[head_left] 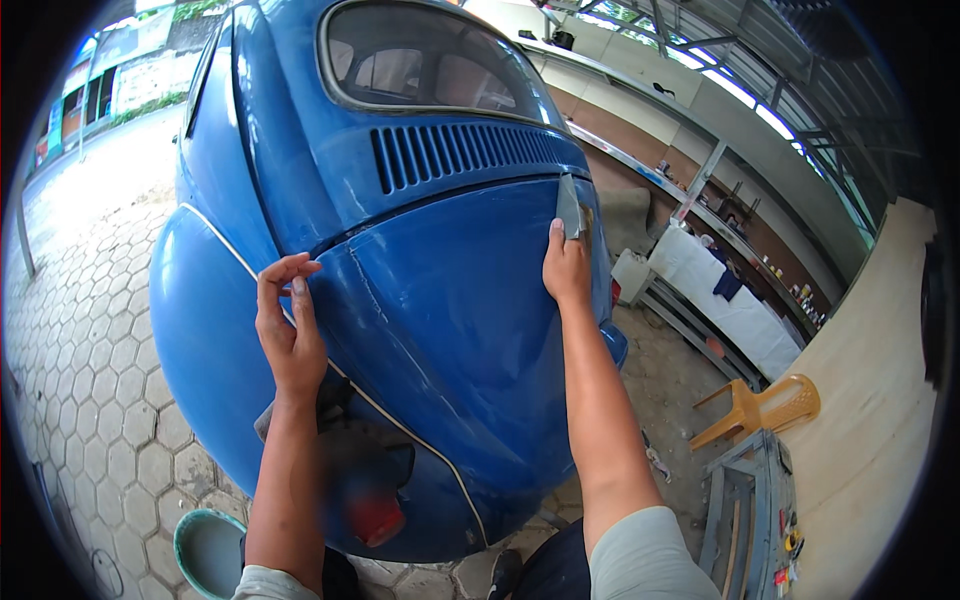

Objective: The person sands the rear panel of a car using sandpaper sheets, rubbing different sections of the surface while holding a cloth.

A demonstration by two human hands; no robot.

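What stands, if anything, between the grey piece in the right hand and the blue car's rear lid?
Nothing visible does: the right hand holds the grey piece by the upper right of the rear lid. Whether piece and lid touch, I cannot tell.

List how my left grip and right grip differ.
The right grip holds a flat grey piece; the left grip shows nothing held.
The left grip's fingers show, loosely bent; the right grip shows mainly its thumb.
The left grip is near the upper left corner of the blue lid, the right grip near its right edge.
Both are bare.
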